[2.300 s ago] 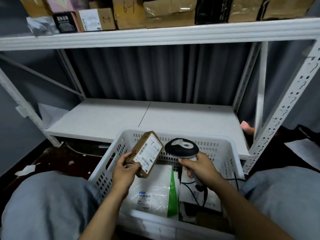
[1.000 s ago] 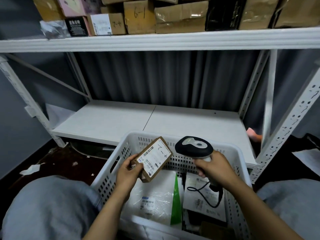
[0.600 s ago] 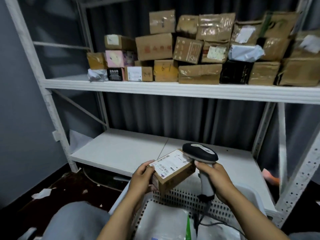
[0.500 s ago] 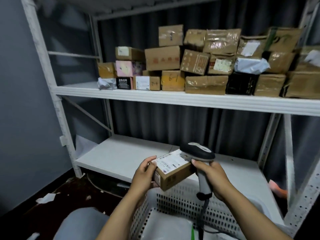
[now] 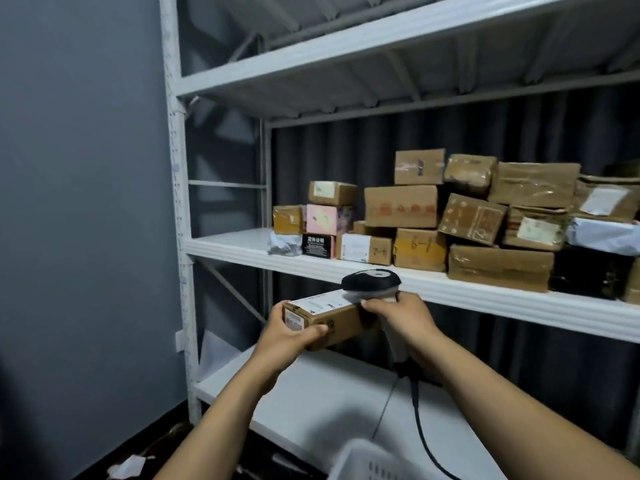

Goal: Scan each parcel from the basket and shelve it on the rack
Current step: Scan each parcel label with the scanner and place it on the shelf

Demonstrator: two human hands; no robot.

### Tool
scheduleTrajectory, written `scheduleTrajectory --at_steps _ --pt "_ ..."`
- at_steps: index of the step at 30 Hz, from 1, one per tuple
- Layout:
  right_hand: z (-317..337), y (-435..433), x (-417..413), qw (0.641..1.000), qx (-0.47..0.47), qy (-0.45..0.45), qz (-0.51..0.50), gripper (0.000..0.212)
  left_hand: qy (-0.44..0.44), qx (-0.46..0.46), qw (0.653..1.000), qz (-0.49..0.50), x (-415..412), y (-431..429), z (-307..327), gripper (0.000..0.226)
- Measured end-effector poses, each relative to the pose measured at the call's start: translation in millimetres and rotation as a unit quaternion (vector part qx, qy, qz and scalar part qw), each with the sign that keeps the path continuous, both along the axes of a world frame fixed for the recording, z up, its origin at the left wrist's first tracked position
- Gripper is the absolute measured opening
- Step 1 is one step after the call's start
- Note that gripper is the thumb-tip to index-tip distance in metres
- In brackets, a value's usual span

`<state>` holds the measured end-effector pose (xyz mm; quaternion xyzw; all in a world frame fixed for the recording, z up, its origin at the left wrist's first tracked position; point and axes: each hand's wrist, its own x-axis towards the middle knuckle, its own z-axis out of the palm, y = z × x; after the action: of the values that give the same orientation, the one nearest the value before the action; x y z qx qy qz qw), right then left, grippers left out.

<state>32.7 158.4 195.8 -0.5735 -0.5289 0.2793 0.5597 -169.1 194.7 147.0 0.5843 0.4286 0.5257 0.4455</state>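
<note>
We hold a brown parcel [image 5: 329,315] in the air in front of the rack [image 5: 180,237], just below the lip of its middle shelf [image 5: 485,294] and above the lower shelf [image 5: 311,393]. The parcel lies nearly level, its white label facing up. Our left hand [image 5: 289,336] grips the near end, thumb curled across the side that faces us and fingers wrapped over the end. Our right hand [image 5: 403,318] is clamped round the handle of the scanner [image 5: 371,282], with its fingertips reaching onto the parcel's far top edge. The scanner's black head sits directly over that far end. Its cable [image 5: 420,431] hangs down from the handle toward the bottom of the picture. A corner of the white basket [image 5: 360,460] shows blurred below our forearms. Cardboard boxes [image 5: 401,206] are stacked on the middle shelf to the right, some with handwritten marks, with a pink one among them at the left end. A grey wall [image 5: 86,202] stands left of the rack and a dark curtain [image 5: 329,161] hangs behind it.
</note>
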Motion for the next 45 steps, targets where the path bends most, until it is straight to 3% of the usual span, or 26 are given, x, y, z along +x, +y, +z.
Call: scheduleTrajectory --at_steps 5,10,17,22,30,38,45 --pt "57 52 -21 1.0 0.023 -0.005 0.003 0.011 0.007 0.055 0.988 0.144 -23 60 57 0.072" --pt "106 95 -22 0.997 0.043 -0.057 -0.008 0.01 0.067 0.127 0.954 0.262 -31 116 115 0.077" --pt "140 157 -13 0.996 0.041 -0.081 -0.003 0.013 0.068 0.193 0.912 0.356 -22 209 176 0.091" --pt "141 188 1 0.995 0.026 -0.095 -0.005 0.014 0.092 0.167 0.926 0.326 -4 263 183 0.104" --pt "140 210 16 0.995 0.02 -0.098 -0.005 0.011 0.167 0.166 0.944 0.232 12 306 173 0.091" --pt "143 217 16 0.994 0.02 -0.111 -0.006 0.008 0.293 0.15 0.929 0.17 12 323 180 0.114" --pt "141 194 21 0.993 0.018 -0.116 -0.019 0.012 0.359 0.152 0.9 0.195 12 299 180 0.109"
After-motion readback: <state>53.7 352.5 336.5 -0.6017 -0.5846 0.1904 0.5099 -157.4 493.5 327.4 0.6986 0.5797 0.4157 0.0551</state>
